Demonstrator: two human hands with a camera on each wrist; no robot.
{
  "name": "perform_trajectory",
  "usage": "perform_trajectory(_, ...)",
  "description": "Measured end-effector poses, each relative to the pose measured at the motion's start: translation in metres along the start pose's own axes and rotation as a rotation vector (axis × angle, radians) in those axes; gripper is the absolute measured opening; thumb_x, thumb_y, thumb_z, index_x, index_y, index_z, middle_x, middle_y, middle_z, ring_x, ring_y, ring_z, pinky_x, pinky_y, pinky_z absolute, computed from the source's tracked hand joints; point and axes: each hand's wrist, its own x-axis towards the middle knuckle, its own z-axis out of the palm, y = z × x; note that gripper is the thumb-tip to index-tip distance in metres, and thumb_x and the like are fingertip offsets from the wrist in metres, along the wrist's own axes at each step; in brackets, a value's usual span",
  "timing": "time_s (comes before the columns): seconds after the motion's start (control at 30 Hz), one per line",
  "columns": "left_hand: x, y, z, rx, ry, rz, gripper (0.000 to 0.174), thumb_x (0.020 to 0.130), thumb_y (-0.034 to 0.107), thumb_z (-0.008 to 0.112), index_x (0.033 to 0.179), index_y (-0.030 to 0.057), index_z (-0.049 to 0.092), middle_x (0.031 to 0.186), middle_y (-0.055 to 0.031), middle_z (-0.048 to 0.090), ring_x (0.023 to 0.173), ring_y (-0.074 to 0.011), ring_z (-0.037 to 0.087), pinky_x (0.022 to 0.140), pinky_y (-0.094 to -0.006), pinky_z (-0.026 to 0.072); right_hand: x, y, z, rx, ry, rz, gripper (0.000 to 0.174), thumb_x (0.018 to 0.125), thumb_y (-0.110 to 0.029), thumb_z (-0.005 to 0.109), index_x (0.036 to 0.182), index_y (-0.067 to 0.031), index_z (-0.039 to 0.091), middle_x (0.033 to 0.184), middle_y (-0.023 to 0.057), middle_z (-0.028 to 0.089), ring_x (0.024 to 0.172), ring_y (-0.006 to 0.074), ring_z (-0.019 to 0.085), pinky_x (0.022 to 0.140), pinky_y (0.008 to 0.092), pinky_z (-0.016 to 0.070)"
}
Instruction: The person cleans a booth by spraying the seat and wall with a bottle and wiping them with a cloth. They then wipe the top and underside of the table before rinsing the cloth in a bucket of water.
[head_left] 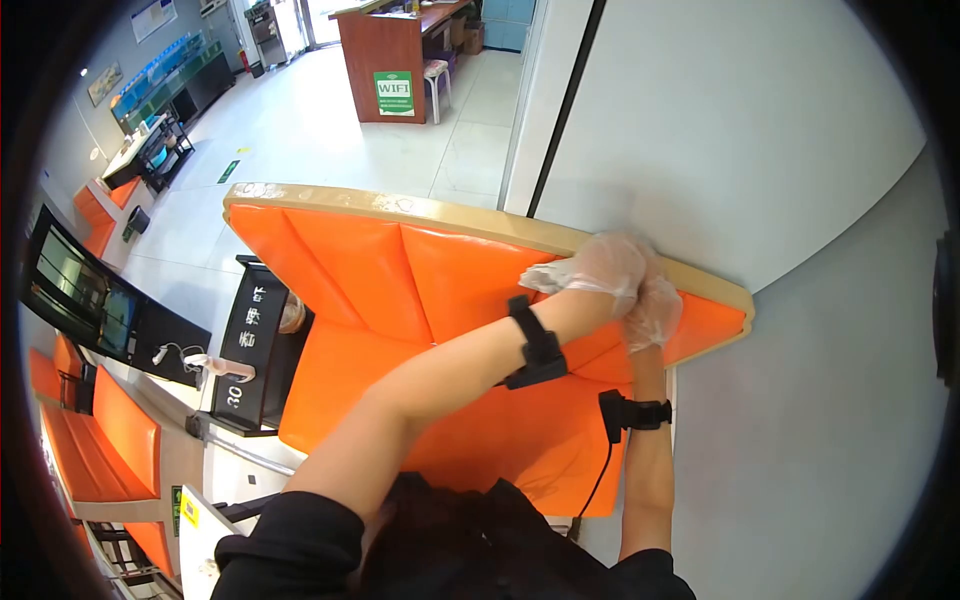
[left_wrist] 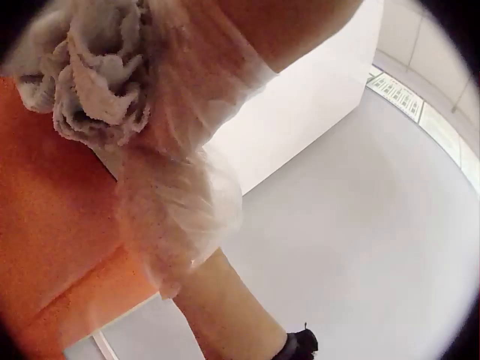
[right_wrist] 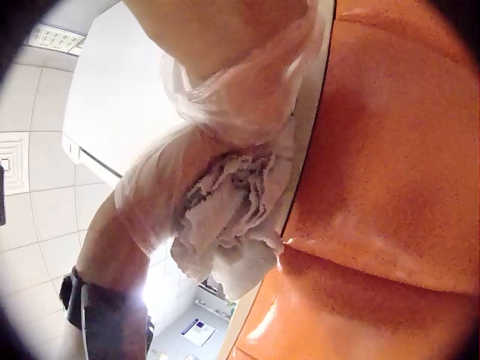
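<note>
A bunched greyish-white cloth [head_left: 549, 275] lies against the top edge of an orange padded bench backrest [head_left: 470, 275]. My left hand [head_left: 608, 272], in a clear plastic glove, grips the cloth, whose loose folds spill out beside it. Close against the left hand is my right hand [head_left: 655, 308], gloved as well, at the right part of the backrest. The right wrist view has the cloth [right_wrist: 232, 225] bunched right beneath the right hand [right_wrist: 247, 94]. The right fingers are hidden, and I cannot tell whether they hold the cloth too.
Below the backrest is the orange seat [head_left: 340, 385]. A grey-white wall panel [head_left: 740, 120] rises close behind the hands. A black stand [head_left: 245, 350] with white lettering is left of the bench. Farther off stands a wooden counter [head_left: 385, 60] with a WIFI sign.
</note>
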Motion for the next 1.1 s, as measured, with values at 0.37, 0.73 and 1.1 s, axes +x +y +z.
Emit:
perform_trajectory(0.37, -0.055, -0.077, -0.037, 0.117, -0.048, -0.186, 0.03, 0.095, 0.025, 0.056, 0.107, -0.0006, 0.065, 0.107, -0.0213, 0.071, 0.097, -0.0373, 0.071, 0.081, -0.0481, 0.0568, 0.023, -0.072, 0.059, -0.138, -0.084, -0.242, 0.034, 0.089, -0.014, 0.062, 0.122, -0.0077, 0.068, 0.112, 0.0172, 0.071, 0.097, 0.0351, 0.067, 0.086, 0.045, 0.0542)
perform_trajectory(0.73, -0.103, -0.16, -0.087, 0.227, 0.132, -0.42, 0.038, 0.101, 0.034, 0.051, 0.11, -0.0007, 0.063, 0.102, -0.0269, 0.069, 0.099, -0.044, 0.067, 0.085, -0.0502, 0.0541, 0.052, -0.163, 0.139, -0.002, -0.215, -0.273, 0.021, 0.089, -0.01, 0.058, 0.106, -0.0038, 0.068, 0.099, 0.0154, 0.072, 0.097, 0.0332, 0.068, 0.086, 0.0432, 0.0536)
perform_trajectory(1.1, -0.058, -0.075, -0.023, 0.089, 0.119, -0.067, 0.02, 0.085, 0.016, 0.064, 0.093, -0.0006, 0.069, 0.088, -0.0204, 0.071, 0.079, -0.035, 0.072, 0.067, -0.046, 0.0576, 0.024, -0.06, 0.046, -0.202, -0.215, -0.208, 0.028, 0.088, -0.019, 0.063, 0.113, -0.0074, 0.066, 0.105, 0.0172, 0.069, 0.097, 0.0385, 0.063, 0.086, 0.0483, 0.0512)
